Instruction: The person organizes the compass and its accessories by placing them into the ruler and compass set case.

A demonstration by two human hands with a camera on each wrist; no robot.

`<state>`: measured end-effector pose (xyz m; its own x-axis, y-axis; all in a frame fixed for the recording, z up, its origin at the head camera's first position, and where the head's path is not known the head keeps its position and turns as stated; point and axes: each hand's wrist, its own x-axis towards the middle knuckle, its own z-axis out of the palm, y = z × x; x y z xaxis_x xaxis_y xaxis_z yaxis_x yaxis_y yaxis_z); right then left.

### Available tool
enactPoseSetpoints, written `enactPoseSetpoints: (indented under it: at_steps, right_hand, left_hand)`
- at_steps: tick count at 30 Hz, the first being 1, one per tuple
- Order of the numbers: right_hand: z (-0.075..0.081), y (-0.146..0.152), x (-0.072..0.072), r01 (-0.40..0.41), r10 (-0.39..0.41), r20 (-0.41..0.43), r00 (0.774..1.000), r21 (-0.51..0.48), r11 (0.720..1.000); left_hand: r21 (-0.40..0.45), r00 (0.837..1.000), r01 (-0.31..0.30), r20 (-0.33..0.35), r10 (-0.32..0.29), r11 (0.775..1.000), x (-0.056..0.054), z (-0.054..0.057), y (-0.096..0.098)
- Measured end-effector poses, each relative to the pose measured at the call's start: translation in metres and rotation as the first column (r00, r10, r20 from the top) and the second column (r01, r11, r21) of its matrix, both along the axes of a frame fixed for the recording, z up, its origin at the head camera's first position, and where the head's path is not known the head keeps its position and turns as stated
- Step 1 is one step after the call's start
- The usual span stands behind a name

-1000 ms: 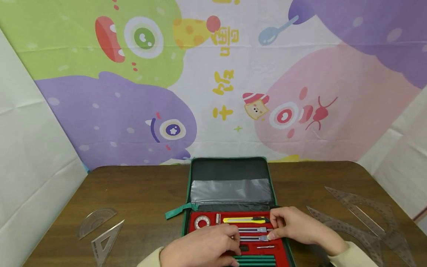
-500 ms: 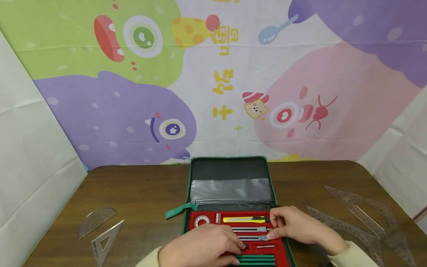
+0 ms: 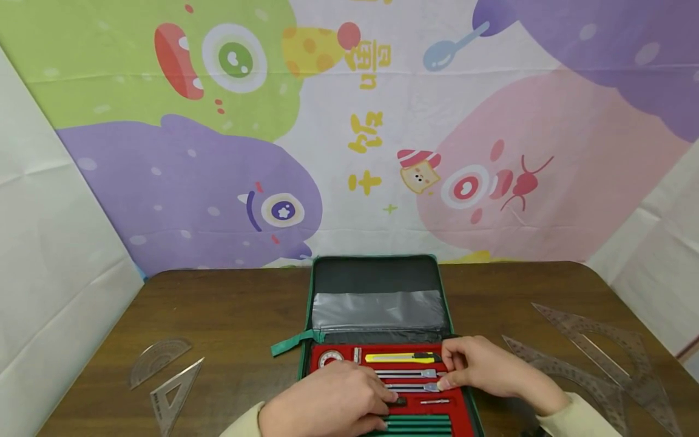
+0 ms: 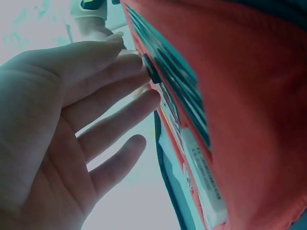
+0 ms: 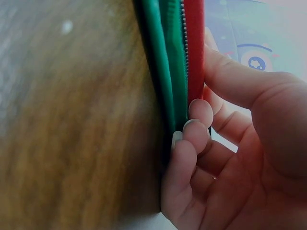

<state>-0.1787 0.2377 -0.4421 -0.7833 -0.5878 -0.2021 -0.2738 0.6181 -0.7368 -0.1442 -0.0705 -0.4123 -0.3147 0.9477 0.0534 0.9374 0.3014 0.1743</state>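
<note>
Green case (image 3: 377, 278) open on table (image 3: 235, 309); small black piece (image 3: 401, 401) in its red tray (image 3: 463, 416). Left hand (image 3: 327, 397) fairly straight-fingered, tips at the piece. Right hand (image 3: 480, 367) grips the case's right edge. Best: brace case, press lightly, clear of green pencils (image 3: 419, 425).

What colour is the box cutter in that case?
Mostly yellow, with black toward one end; the box cutter shows best in the head view.

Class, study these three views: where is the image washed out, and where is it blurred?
Head view: evenly lit, green case fairly crisp; left wrist view: area beyond the left hand washed nearly white; right wrist view: tabletop blurred, pale glare upper left.
</note>
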Motion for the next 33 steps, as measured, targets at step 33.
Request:
enactPoseSetpoints:
  at_steps: [33]
  right_hand:
    - [0.000, 0.000, 0.000, 0.002, -0.002, 0.001, 1.000, 0.008, 1.000]
  left_hand:
    - [0.010, 0.975, -0.123, 0.187, 0.119, 0.992, 0.001, -0.005, 0.010]
